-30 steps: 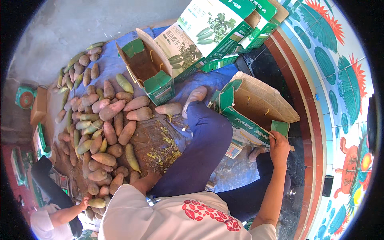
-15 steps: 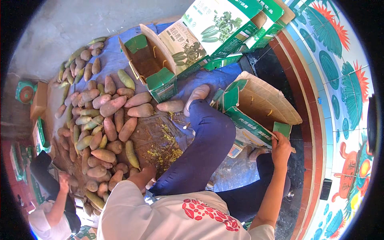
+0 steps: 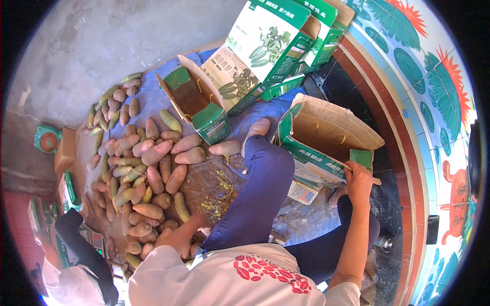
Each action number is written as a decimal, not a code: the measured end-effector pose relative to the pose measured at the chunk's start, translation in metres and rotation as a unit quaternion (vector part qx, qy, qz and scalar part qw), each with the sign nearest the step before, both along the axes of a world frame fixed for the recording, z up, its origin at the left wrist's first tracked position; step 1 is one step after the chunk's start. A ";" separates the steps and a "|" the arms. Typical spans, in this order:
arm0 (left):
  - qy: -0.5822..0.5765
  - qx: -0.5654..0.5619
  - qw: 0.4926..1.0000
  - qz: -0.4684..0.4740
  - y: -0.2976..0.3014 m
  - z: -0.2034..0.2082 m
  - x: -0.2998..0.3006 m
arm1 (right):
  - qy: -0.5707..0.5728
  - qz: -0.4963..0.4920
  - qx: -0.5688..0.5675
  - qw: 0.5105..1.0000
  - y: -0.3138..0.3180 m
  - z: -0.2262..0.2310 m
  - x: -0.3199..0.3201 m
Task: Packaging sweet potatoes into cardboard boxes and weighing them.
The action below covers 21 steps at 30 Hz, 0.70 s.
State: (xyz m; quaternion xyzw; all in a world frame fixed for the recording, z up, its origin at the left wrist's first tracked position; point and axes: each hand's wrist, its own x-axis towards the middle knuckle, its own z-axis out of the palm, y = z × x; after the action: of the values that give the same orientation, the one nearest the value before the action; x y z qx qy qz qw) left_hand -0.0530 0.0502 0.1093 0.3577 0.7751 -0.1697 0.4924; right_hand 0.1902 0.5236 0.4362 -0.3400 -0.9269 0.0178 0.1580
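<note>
My right hand [image 3: 359, 179] grips the near edge of an open green-and-white cardboard box [image 3: 312, 155], fingers curled over its rim. The brown inside shows. Below the box a scale [image 3: 302, 193] with a small display panel shows in part. My left hand [image 3: 193, 228] is low beside my bent left knee, at the near edge of a pile of pinkish and green radishes [image 3: 155, 153]. Something small and whitish [image 3: 204, 231] shows by it. Its fingers are partly hidden and blurred, so what it holds, if anything, is unclear.
Another open box [image 3: 209, 118] stands beyond the pile, next to stacked printed cartons [image 3: 270, 38]. A single radish [image 3: 224, 148] lies by my shoe. A blue tarp [image 3: 153, 86] lies under the pile. At the lower left another person [image 3: 76, 278] works. A tiled wall [image 3: 444, 117] is at right.
The view has shifted a little. My left hand has moved slightly forward beside my knee. My right hand keeps its grip on the box, and more of the scale shows under it.
</note>
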 end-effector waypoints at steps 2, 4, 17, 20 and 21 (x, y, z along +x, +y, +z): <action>0.020 -0.003 0.990 0.137 0.049 0.073 -0.034 | -0.003 -0.013 0.004 1.000 0.001 -0.001 0.012; 0.151 0.175 0.969 0.083 0.048 0.095 -0.070 | 0.013 0.000 -0.002 1.000 0.000 -0.001 0.001; -0.032 0.727 0.670 0.144 0.324 0.353 -0.031 | 0.009 -0.005 -0.008 1.000 -0.001 -0.007 0.002; 0.014 0.750 0.660 0.031 0.358 0.355 0.000 | 0.019 0.009 -0.012 1.000 0.001 -0.007 0.002; 0.015 0.717 0.697 0.021 0.365 0.348 0.005 | 0.019 0.013 -0.012 1.000 0.000 -0.006 0.000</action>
State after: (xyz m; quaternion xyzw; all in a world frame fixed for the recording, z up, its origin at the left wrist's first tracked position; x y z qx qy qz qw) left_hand -0.0480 0.4148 0.4571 0.5833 0.6765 0.4427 0.0788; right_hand 0.1901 0.5238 0.4301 -0.3292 -0.9278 0.0371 0.1715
